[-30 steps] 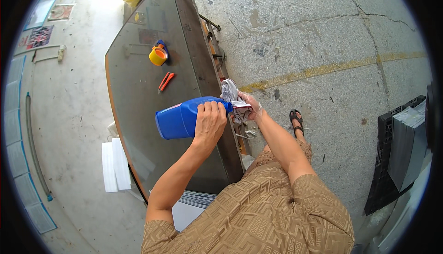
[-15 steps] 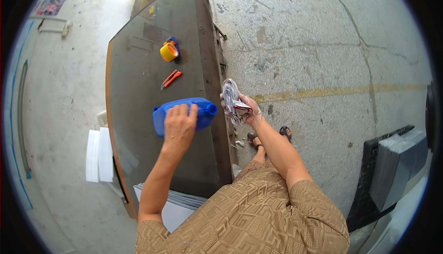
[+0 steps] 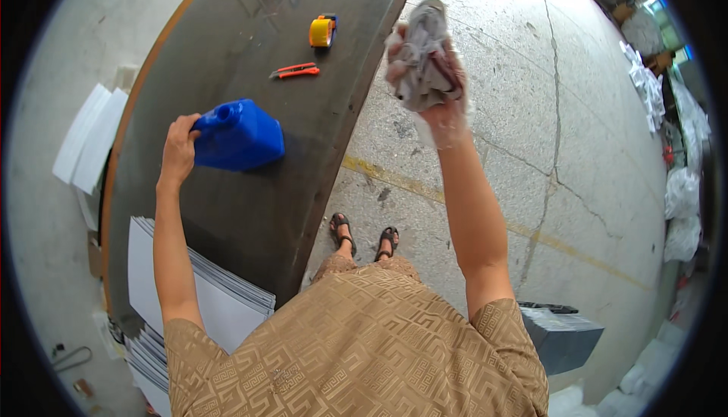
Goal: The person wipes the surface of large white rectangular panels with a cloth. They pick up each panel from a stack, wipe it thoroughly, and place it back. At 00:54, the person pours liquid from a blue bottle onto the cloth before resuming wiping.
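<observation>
2 hands, well apart: the left hand (image 3: 179,148) grips the blue jug (image 3: 246,138) at the table (image 3: 250,220); the right hand (image 3: 446,108) clutches a bunched cloth (image 3: 425,57) over the floor (image 3: 390,140). Seemingly, the jug is being set down; release calls for steadiness.

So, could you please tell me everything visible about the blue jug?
The blue jug looks like smooth plastic, with a boxy body and a round, uncapped mouth. It appears to stand upright on the dark tabletop. The left hand grips its left end, apparently by a handle. Its contents cannot be seen.
</observation>
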